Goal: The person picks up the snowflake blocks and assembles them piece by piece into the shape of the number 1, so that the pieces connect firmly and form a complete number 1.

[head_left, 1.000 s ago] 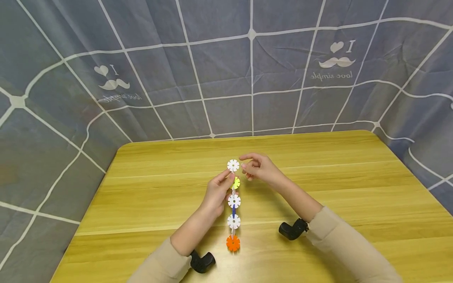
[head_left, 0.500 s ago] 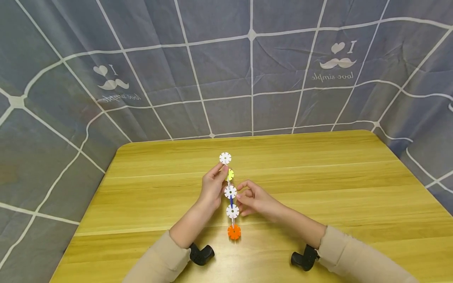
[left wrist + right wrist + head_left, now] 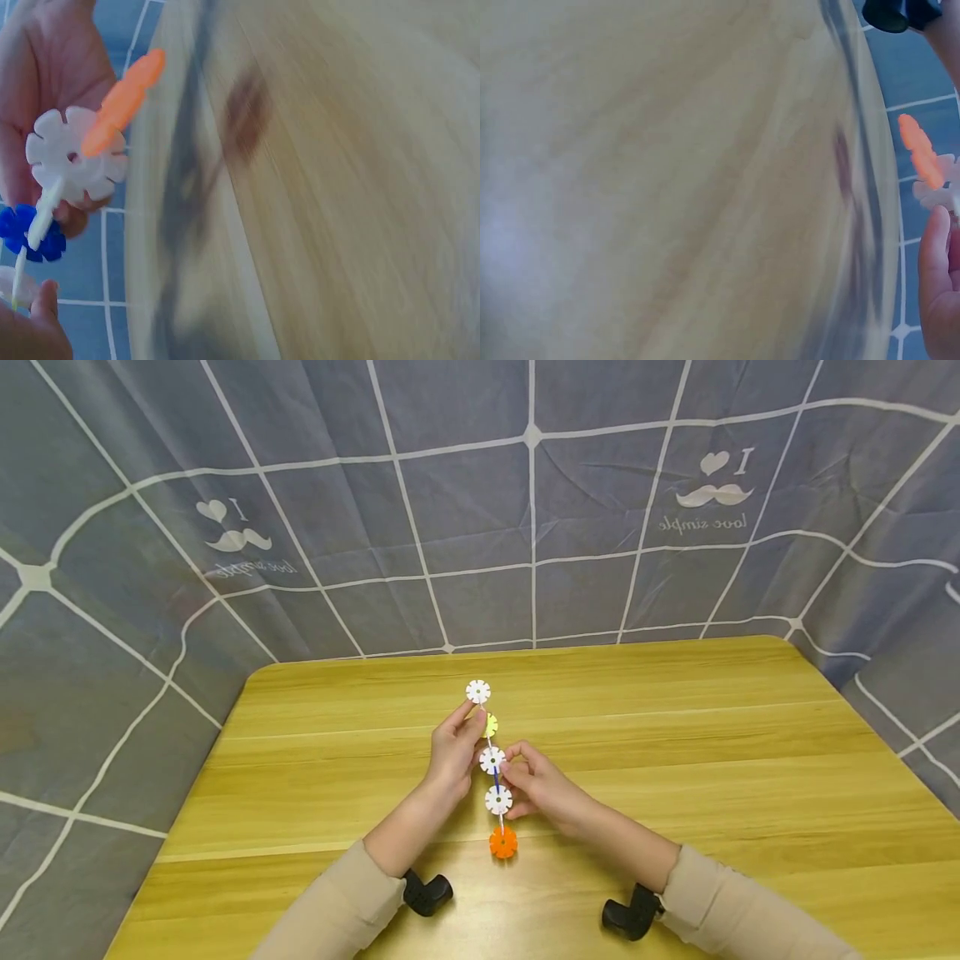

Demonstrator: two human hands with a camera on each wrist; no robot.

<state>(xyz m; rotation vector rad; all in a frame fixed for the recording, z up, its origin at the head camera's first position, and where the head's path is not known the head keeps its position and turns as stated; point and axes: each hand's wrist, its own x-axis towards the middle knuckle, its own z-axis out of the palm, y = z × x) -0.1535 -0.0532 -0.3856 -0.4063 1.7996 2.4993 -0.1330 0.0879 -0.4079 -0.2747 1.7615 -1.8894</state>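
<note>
A chain of slotted snowflake discs stands out from the wood table, its shadow falling on the surface. From top to bottom it has a white disc, a yellow disc, a white disc, a blue disc, another white disc and an orange disc, with pale discs set edge-on between. My left hand pinches the chain just under the top white disc. My right hand holds its middle by the blue disc, thumb at the white disc's edge. Its other fingers are partly hidden behind the chain.
The wood-grain table spreads around both hands. Behind and beside it hangs a grey curtain with white lines. A black wrist camera sits under each forearm, the left one and the right one.
My right hand has come down from beside the top white disc to the chain's middle and now grips it. My left hand has shifted slightly up and left; the chain's lower end has swung right.
</note>
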